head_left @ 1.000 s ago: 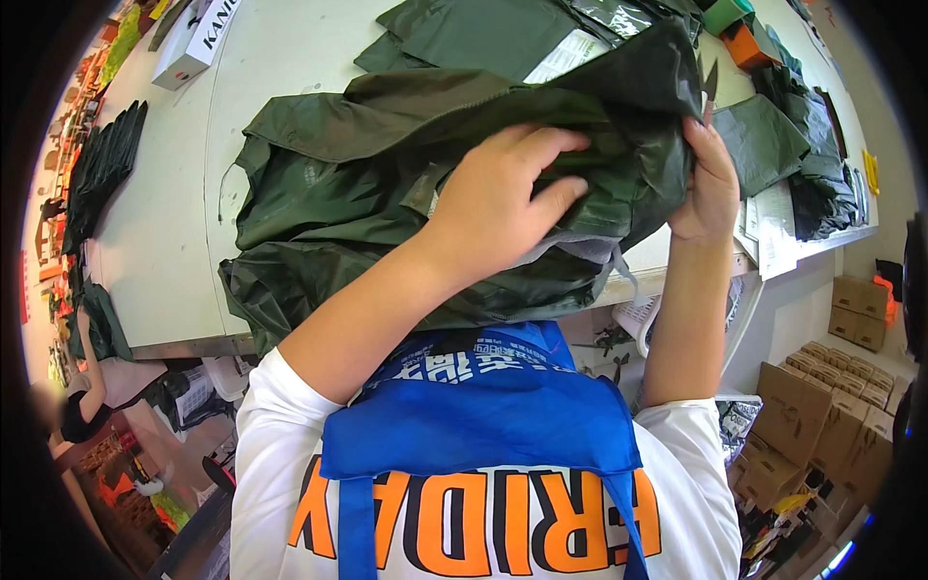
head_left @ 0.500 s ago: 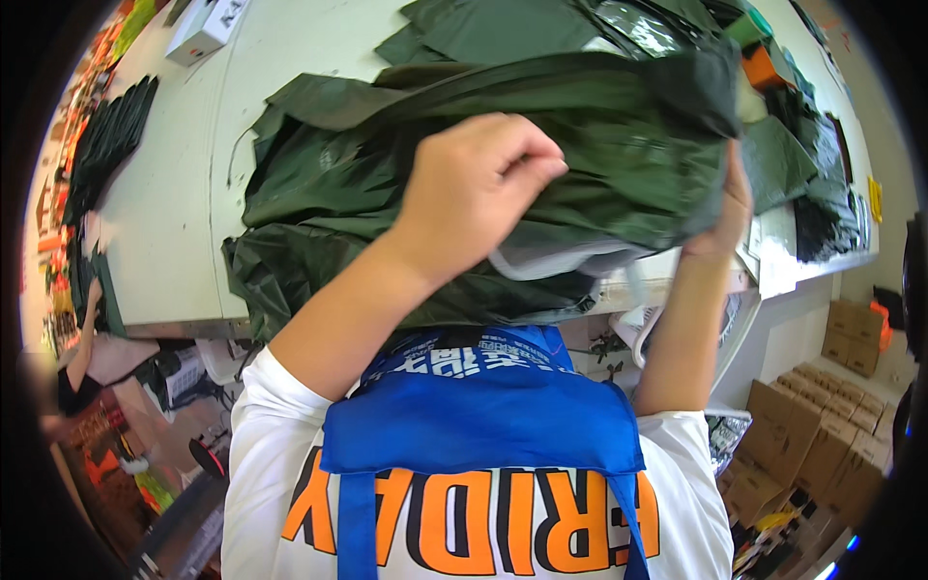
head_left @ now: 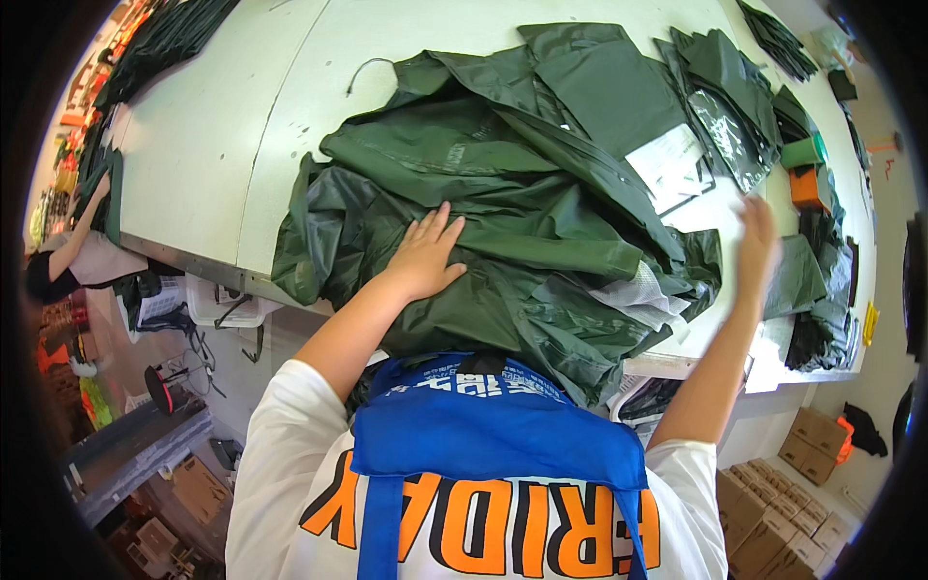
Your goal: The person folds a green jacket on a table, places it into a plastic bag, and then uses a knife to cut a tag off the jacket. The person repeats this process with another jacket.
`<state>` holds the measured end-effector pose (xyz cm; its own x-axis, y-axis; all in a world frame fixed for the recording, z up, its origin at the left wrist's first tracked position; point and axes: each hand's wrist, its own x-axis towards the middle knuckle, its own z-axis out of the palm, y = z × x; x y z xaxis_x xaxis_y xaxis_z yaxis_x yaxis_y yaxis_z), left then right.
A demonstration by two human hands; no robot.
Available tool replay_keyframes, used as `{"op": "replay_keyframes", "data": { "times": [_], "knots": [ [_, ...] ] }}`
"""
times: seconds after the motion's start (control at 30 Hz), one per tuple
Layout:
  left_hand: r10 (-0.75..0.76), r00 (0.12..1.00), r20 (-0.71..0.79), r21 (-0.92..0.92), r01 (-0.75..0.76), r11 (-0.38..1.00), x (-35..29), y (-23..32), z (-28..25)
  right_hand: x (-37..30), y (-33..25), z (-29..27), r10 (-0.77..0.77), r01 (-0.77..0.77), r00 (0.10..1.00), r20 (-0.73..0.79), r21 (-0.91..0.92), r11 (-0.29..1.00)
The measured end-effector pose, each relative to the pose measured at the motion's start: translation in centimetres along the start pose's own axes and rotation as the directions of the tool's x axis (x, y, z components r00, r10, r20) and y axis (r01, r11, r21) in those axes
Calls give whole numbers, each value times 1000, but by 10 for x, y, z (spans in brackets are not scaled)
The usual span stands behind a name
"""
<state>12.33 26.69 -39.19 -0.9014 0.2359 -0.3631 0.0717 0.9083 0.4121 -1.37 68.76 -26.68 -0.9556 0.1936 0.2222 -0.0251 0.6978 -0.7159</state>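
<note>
A dark green raincoat (head_left: 483, 164) lies crumpled across the near part of the white table, with its lower folds hanging over the front edge. White mesh lining (head_left: 643, 295) shows near its right end. My left hand (head_left: 425, 253) rests on the fabric with its fingers spread. To the right of the raincoat, my right hand (head_left: 759, 242) is raised over the table and blurred by motion, so its fingers cannot be made out. Folded green garments (head_left: 604, 82) lie just beyond the raincoat, beside a white printed sheet (head_left: 667, 169).
Clear plastic packs (head_left: 730, 126) lie at the far right. An orange box (head_left: 810, 188) and a green roll (head_left: 804, 152) stand near more dark packs (head_left: 822, 309). Dark garments (head_left: 159, 48) are piled far left, near another person's arm (head_left: 82, 217). Cardboard boxes (head_left: 773, 512) stand on the floor.
The raised raincoat has come down onto the table. My right hand has let go of its right end, and my left hand has gone from closed above it to flat on it.
</note>
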Motion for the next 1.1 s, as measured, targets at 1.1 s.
{"op": "replay_keyframes", "data": {
  "times": [1.1],
  "knots": [
    [-562, 825, -51, -887, -296, -355, -171, -59, -19, -17, -142, 210, -258, 174, 817, 515, 207, 963]
  ]
}}
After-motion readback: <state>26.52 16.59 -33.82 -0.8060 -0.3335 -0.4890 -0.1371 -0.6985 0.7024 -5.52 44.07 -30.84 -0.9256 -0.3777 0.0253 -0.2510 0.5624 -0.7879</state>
